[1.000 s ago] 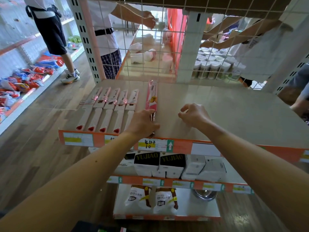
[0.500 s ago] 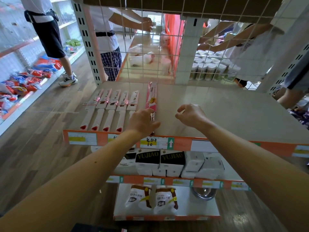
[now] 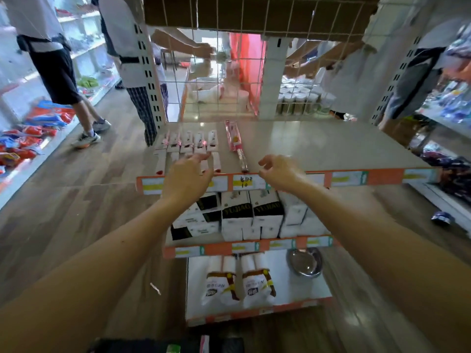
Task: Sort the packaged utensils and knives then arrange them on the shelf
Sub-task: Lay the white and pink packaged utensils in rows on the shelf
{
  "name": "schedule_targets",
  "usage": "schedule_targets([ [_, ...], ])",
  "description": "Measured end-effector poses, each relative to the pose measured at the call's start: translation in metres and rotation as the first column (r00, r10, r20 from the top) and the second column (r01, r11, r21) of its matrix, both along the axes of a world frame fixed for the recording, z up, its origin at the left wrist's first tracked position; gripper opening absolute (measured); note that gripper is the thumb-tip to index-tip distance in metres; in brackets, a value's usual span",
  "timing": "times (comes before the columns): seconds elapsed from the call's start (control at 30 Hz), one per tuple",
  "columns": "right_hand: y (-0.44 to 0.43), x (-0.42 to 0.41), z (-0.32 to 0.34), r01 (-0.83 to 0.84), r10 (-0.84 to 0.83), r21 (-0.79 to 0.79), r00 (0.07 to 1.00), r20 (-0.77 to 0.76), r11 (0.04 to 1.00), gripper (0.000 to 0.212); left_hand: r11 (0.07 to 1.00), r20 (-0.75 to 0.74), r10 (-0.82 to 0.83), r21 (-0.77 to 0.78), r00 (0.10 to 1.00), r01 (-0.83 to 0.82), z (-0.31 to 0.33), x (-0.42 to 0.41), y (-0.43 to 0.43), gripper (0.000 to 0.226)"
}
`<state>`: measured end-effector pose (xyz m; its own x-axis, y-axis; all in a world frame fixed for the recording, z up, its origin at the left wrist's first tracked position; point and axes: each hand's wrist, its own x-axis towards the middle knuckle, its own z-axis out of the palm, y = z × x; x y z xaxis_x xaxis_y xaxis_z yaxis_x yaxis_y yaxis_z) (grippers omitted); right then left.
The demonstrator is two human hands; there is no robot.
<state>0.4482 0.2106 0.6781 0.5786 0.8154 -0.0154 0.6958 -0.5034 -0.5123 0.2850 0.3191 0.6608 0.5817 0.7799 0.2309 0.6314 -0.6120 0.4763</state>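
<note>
On the top shelf (image 3: 318, 149), six packs are laid out in two kinds. Five white packaged knives (image 3: 187, 145) are set side by side in one row at the left, running from back to front, with red tips showing at the front ends of the outermost two. One pink packaged utensil (image 3: 235, 138) is laid lengthwise just to their right, a narrow gap being left between it and the row. Its front end reaches the shelf's orange price strip (image 3: 382, 175).

The left hand (image 3: 187, 174) is held over the front ends of the middle white packs, hiding them. Its fingers are stretched out and nothing is gripped by them (whether the packs are actually touched cannot be told). The right hand (image 3: 280, 171) is held at the front edge, just right of the pink pack's end and apart from it. Its fingers are loosely curled and nothing is held.

On the shelf below, black-and-white boxes (image 3: 252, 212) are packed close, two of them showing the lettering YUJIAO; their full number cannot be counted. On the lowest shelf two white bags (image 3: 239, 284) and one metal bowl (image 3: 304, 262) are seen. Beyond the shelf at the left, one person in dark shorts (image 3: 57, 70) and one person in checked trousers (image 3: 142, 105) are standing.
</note>
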Motion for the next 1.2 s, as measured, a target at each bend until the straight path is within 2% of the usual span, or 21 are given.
schedule_targets([
  [0.13,-0.035,-0.049,-0.008,0.038,-0.038,-0.005,0.999,0.034,0.999,0.033,0.997,0.002,-0.067,0.034,0.998,0.067,-0.007,-0.04,-0.021,0.042],
  [0.3,-0.063,-0.1,-0.021,0.031,-0.018,-0.114,0.993,0.118,0.993,0.031,0.994,-0.066,-0.105,-0.027,0.992,0.103,-0.031,-0.088,-0.051,0.041],
  [0.57,-0.075,-0.143,-0.056,-0.099,0.106,-0.181,0.994,0.03,0.978,0.033,0.992,-0.098,-0.07,-0.108,0.993,0.06,-0.066,-0.126,-0.079,0.039],
  [0.7,-0.082,-0.155,-0.103,-0.162,0.172,-0.243,0.985,0.021,0.957,0.03,0.983,-0.113,-0.005,-0.181,0.994,-0.016,-0.096,-0.146,-0.1,0.037],
  [0.93,-0.116,-0.175,-0.192,-0.261,0.269,-0.356,0.963,-0.028,0.897,0.037,0.986,-0.173,0.009,-0.163,0.985,-0.037,-0.167,-0.173,-0.143,0.029],
  [1.07,-0.135,-0.195,-0.257,-0.307,0.301,-0.405,0.95,-0.082,0.861,0.038,0.956,-0.211,0.017,-0.283,0.977,-0.078,-0.238,-0.191,-0.162,0.033],
  [1.2,-0.152,-0.213,-0.342,-0.282,0.259,-0.419,0.959,-0.114,0.863,0.032,0.941,-0.227,-0.019,-0.334,0.974,-0.059,-0.325,-0.209,-0.174,0.021],
])
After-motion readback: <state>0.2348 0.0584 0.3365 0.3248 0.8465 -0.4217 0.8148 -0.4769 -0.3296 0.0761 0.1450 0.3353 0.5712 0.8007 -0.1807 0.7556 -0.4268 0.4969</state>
